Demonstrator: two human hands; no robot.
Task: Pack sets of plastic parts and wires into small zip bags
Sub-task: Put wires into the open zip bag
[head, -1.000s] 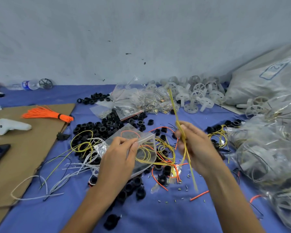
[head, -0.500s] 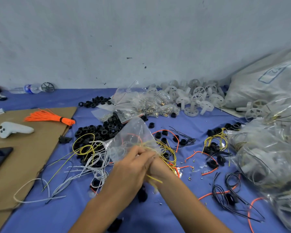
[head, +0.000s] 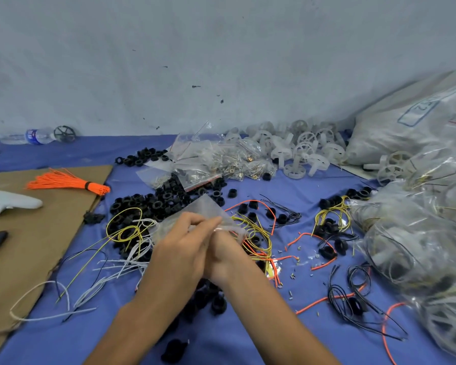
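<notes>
Left hand [head: 179, 248] and right hand [head: 225, 255], pressed side by side, each with a narrow grip: the fingertips pinch the near edge of a small clear zip bag [head: 199, 210]. The bag is held above the blue cloth [head: 313, 185], its long axis running away from the person and its far corner pointing up toward the wall. Yellow wire loops [head: 250, 233] lie just right of the bag, black plastic rings [head: 153, 204] to its left, and an orange wire bundle [head: 66, 181] well left.
</notes>
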